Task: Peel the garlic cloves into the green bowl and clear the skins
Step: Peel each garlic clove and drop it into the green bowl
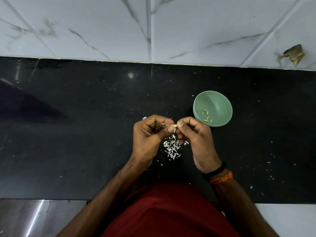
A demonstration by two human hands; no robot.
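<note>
Above a black countertop [85, 134], the two hands meet near the middle of the view and share one small garlic clove [174, 126] between them. The left hand [148, 134] has its fingers curled inward toward the palm, with thumb and forefinger pinching the clove from the 9 o'clock side. The right hand [195, 135] also has curled fingers, and its thumb and fingertip pinch the clove, or a flap of its papery skin, from the 3 o'clock side; which of the two it has hold of is too small to tell. Directly at 6 o'clock from the clove, between the two wrists, a loose pile of white garlic skins [171, 147] lies on the counter, with smaller flecks scattered farther out, mostly toward 3 and 4 o'clock. The green bowl [212, 100] stands on the counter at about 2 o'clock from the hands, just beside the right hand's knuckles, and holds several peeled cloves [206, 116] in its bottom. The right wrist wears a black band [215, 170] and an orange thread [222, 177]. A red shirt [171, 211] fills the 6 o'clock edge, and white marbled tiles [102, 26] cover the wall at 12 o'clock.
</note>
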